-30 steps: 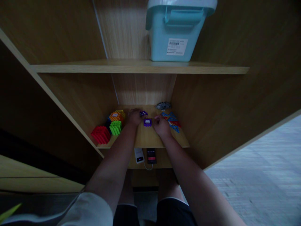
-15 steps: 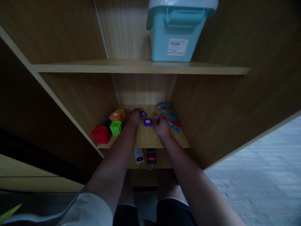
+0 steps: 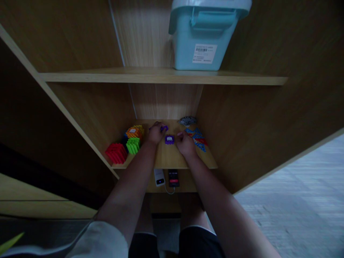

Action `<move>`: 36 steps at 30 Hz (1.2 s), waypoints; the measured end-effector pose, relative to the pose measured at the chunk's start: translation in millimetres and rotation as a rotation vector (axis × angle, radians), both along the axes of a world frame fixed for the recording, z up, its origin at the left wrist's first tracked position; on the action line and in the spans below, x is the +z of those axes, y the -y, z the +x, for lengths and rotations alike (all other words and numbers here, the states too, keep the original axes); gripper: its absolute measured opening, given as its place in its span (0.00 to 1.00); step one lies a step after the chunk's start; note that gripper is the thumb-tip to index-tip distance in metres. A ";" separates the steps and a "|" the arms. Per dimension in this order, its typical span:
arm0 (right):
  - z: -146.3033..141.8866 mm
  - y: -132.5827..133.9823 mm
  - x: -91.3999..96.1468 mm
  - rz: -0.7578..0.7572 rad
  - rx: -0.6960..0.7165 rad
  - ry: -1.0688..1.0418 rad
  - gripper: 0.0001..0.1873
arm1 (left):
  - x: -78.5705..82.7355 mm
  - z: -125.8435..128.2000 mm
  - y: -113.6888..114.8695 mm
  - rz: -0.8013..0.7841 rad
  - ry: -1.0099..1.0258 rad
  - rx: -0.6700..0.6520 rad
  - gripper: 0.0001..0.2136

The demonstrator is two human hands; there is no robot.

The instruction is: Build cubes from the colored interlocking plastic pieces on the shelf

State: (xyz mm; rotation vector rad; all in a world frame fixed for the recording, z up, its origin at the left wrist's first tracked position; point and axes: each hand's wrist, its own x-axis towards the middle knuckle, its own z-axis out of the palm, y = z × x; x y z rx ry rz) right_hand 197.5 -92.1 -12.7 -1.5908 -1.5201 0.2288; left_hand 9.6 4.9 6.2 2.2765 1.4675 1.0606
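Note:
My left hand [image 3: 156,133] is closed on a small purple plastic piece [image 3: 164,128] toward the back of the lower shelf. Another bit of purple shows at the far side of that hand. Between my hands a purple notched block [image 3: 169,139] with a pale label-like mark rests on the wood. To its right is my right hand [image 3: 185,144], fingers curled together; whether anything is in them is hidden. Just beyond that hand lie flat blue and red lattice pieces [image 3: 197,138].
At the left of the shelf stand stacks of ridged plastic pieces: red [image 3: 116,153], green [image 3: 133,145] and orange [image 3: 133,132]. A black-and-white patterned item [image 3: 187,120] lies at the back right. A lidded blue bin [image 3: 199,39] sits above. Below are a power bank [image 3: 159,177] and phone [image 3: 173,178].
My left hand has shifted and turned slightly, and the purple piece at its fingertips sits at a different angle. My right hand stays almost where it was.

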 end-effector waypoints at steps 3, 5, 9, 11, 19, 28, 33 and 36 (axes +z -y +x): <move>-0.3 -0.7 -1.7 0.014 -0.006 -0.003 0.13 | 0.1 -0.4 1.1 0.042 0.041 0.010 0.08; -0.1 -1.9 -3.0 0.032 -0.002 -0.008 0.12 | -1.2 -0.7 0.6 0.109 0.123 0.004 0.06; 0.2 -3.0 -3.0 0.105 0.036 -0.032 0.10 | 0.1 1.4 1.9 0.245 0.350 0.020 0.05; -0.5 -1.5 -1.0 0.166 0.068 -0.038 0.10 | 4.7 3.6 6.9 0.282 0.439 0.004 0.07; -6.5 7.9 7.7 0.325 0.227 -0.105 0.18 | 19.2 14.7 50.1 0.148 0.617 -0.195 0.12; -5.1 14.8 12.8 0.352 0.268 -0.153 0.18 | 11.8 8.1 73.3 -0.047 0.615 -0.328 0.21; -4.7 13.6 13.4 0.365 0.222 -0.199 0.20 | 9.7 0.3 79.2 -0.125 0.621 -0.353 0.21; -4.5 14.2 13.5 0.378 0.200 -0.170 0.19 | 5.9 -3.0 77.9 -0.152 0.634 -0.308 0.21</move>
